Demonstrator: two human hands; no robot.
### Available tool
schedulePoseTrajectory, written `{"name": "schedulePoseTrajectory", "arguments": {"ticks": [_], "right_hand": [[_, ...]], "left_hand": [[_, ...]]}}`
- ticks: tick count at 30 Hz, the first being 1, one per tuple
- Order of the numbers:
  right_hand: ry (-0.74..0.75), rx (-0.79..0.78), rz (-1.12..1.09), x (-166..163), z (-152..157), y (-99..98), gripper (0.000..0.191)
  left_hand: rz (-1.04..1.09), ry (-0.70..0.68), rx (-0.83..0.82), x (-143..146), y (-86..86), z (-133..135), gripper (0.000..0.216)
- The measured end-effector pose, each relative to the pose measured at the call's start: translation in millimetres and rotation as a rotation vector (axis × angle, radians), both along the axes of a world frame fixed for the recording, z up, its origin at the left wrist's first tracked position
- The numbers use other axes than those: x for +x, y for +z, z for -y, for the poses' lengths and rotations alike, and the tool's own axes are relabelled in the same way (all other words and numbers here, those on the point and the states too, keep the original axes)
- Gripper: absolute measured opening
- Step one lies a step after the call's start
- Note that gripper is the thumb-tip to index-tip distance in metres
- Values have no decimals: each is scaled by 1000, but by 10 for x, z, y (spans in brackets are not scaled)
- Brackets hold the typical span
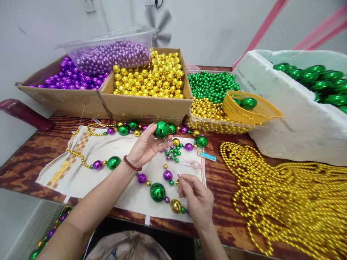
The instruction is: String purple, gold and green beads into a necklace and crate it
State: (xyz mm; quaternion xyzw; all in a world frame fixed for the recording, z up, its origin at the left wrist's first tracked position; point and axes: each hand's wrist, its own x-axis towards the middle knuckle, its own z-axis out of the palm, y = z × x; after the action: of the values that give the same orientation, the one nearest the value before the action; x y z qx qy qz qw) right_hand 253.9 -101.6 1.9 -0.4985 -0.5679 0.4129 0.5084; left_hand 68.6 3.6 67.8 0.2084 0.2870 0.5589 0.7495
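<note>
My left hand (147,143) holds a large shiny green bead (162,129) between thumb and fingers above a white cloth (114,180). Pinched in my right hand (195,196), lower and to the right, is a thin needle (175,160) that slants up toward the green bead; whether its tip is inside cannot be made out. A strand of green, purple and gold beads (157,192) curves over the cloth and passes by my right hand. Small loose green beads (176,153) and a purple bead (167,175) lie between the hands.
Cardboard boxes hold purple beads (76,77) and gold beads (149,77). Behind the cloth's right side is a clear tray of small green beads (214,85) with a yellow basket (244,113). A foam box (282,104) and gold bead chains (292,195) occupy the right. A dark red bottle (25,115) lies left.
</note>
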Motion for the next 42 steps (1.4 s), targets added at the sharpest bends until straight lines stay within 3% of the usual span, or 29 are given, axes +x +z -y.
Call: {"name": "schedulePoseTrajectory", "arguments": {"ticks": [6,10,16,21,28,31,33,35,37,42], "right_hand": [[-20,-38,2,-27,-56,-57,18],[-26,-10,-22,-82,-166,-61,18],[-3,-49,-61,-165,-264,113,19],[89,-80,-119,-116,-322,281,20],[-17,-197,-296,-20,-462,259,16],[-79,-185,-349,93,-457,233,15],[-124,-171,-368,191,-442,235,14],[-155,-160,-386,283,-429,241,12],[-177,-150,-406,344,-419,242,11],[-198,-151,-409,344,-383,193,12]], "left_hand": [[-148,32,126,50,23,124,46],[-218,4,206,133,7,240,48],[-333,-46,237,247,-114,393,50],[-401,-76,321,234,-114,296,45],[-696,-249,553,101,-62,169,52],[-931,-159,540,-96,-234,127,43],[-1250,-124,536,-248,-409,117,32],[-1593,-185,565,-368,-579,134,24],[-1807,-297,609,-428,-706,167,26],[-1967,-492,660,-385,-817,204,28]]}}
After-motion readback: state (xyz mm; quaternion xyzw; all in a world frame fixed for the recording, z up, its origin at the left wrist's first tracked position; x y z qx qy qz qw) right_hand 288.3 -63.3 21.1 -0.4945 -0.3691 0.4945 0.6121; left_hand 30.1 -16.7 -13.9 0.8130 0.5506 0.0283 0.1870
